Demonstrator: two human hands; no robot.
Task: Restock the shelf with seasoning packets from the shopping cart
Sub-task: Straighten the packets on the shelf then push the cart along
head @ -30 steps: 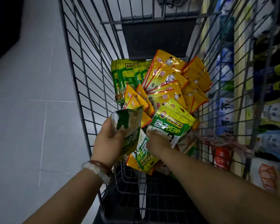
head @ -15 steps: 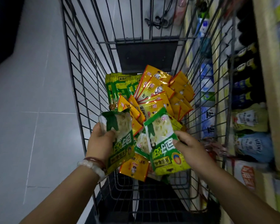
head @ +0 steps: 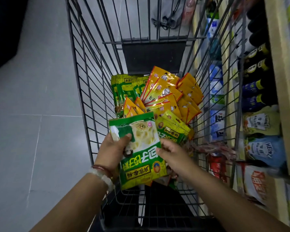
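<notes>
Left hand (head: 113, 149) grips glossy green seasoning packet (head: 141, 151) above cart, thumb across its front | right hand (head: 172, 154) pinches its right edge | grey wire shopping cart (head: 84, 91) holds yellow packets (head: 171, 96), more green ones

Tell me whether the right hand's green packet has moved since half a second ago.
Yes. The green packet went left, away from the cart's right wall, onto the left hand's stack; right hand touches its edge.
</notes>
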